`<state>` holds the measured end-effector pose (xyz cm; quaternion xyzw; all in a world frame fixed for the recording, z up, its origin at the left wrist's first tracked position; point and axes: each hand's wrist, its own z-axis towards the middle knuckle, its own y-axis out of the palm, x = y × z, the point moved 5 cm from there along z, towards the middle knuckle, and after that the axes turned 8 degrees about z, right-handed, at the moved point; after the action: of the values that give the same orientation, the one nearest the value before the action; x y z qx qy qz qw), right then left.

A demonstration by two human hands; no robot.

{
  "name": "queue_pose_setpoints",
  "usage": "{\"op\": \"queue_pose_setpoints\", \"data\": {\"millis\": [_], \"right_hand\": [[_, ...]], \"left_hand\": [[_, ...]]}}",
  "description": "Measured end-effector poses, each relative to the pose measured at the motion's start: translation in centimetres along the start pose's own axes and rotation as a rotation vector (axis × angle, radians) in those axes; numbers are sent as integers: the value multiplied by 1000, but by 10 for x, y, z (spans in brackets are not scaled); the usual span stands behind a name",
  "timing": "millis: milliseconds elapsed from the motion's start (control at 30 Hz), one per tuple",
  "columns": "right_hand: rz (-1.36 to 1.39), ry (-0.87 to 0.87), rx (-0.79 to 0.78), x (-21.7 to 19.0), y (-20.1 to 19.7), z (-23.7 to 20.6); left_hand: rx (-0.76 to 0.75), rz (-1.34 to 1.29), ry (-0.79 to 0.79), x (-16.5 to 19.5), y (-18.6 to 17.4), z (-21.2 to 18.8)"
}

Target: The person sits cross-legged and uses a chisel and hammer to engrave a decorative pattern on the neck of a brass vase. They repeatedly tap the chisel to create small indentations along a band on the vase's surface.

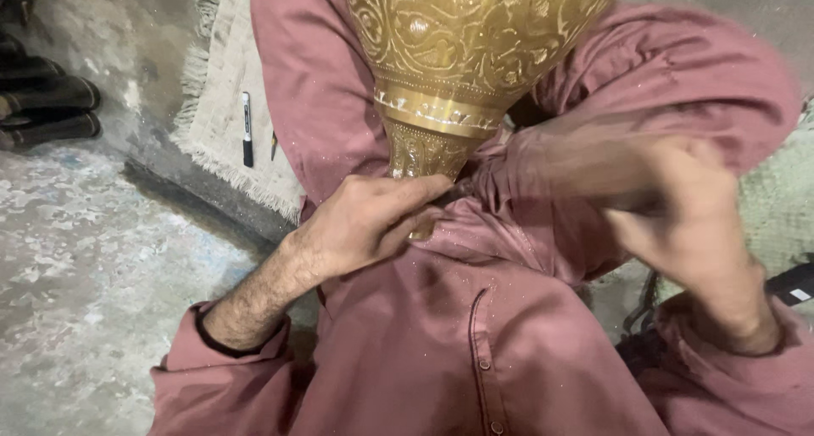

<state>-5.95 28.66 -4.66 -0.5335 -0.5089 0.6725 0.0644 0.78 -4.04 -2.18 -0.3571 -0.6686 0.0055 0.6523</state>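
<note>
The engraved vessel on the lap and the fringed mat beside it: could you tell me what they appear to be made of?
The engraved vessel looks like brass: golden-yellow, glossy, with chased patterns catching light. The fringed mat seems woven textile, pale beige and matt, its edge ending in loose threads.

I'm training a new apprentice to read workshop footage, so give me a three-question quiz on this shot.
1. True or false: the engraved brass vessel rests across the person's lap, against the pink garment.
2. Which hand is blurred by motion? A) left hand B) right hand
3. What lies on the fringed mat at the left?

Key:
1. True.
2. B; the left hand is sharp, pressed at the vessel's narrow neck, with a small dark tool tip at its fingers.
3. A black and white pen.
</note>
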Motion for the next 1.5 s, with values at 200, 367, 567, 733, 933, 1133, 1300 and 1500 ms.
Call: {"op": "queue_pose_setpoints", "data": {"millis": [200, 367, 567, 733, 933, 1133, 1300, 1500], "right_hand": [[247, 113, -8, -2, 0, 9], [187, -44, 44, -12, -7, 12], [249, 219, -44, -1, 1, 14], [152, -15, 4, -18, -7, 15], [60, -37, -25, -26, -8, 26], [112, -75, 15, -36, -18, 26], [205, -2, -70, -41, -16, 38], [455, -181, 20, -63, -28, 44]], "left_hand": [[-14, -15, 7, -1, 1, 1], [-14, -31, -4, -1, 0, 2], [-7, -20, 1, 0, -2, 2], [-9, -38, 35, -1, -3, 1], [-5, -76, 45, -3, -4, 1], [-20, -57, 15, -5, -3, 1], [43, -35, 76, -2, -7, 2], [-3, -29, 68, -4, -9, 2]]}}
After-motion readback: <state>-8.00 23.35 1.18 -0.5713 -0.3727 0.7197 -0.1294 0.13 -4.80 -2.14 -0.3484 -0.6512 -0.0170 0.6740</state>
